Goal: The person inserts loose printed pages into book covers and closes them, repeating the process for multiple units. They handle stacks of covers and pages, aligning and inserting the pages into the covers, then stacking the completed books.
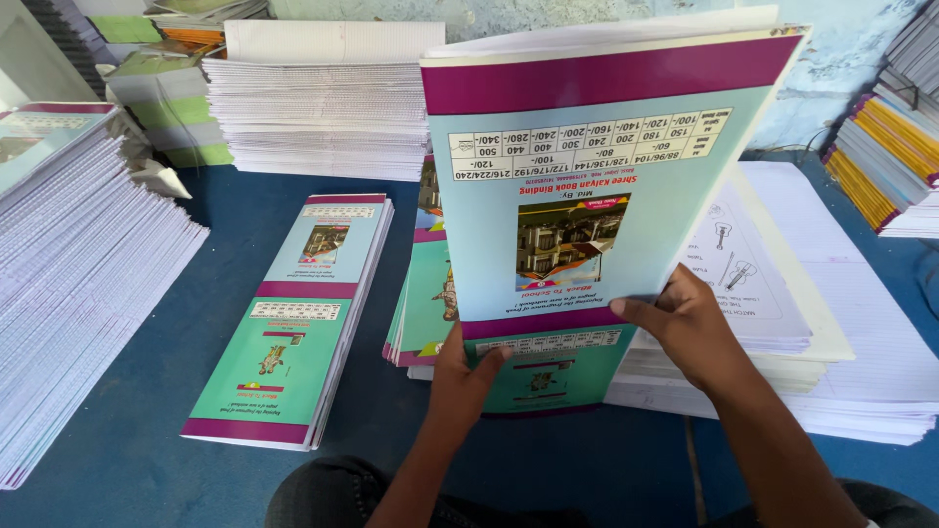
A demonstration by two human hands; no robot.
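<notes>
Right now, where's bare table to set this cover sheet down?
Bare blue table shows between the white stack at left and the flat cover pile, plus the strip just below that pile. The right side is crowded with printed sheets, and the middle holds another cover pile.

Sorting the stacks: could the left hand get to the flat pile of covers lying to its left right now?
Probably not at once: the left hand grips the raised cover sheet. The flat cover pile lies close, with nothing between.

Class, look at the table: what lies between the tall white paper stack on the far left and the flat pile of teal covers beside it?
In the head view, only bare blue table lies between the white paper stack and the flat pile of teal covers.
</notes>
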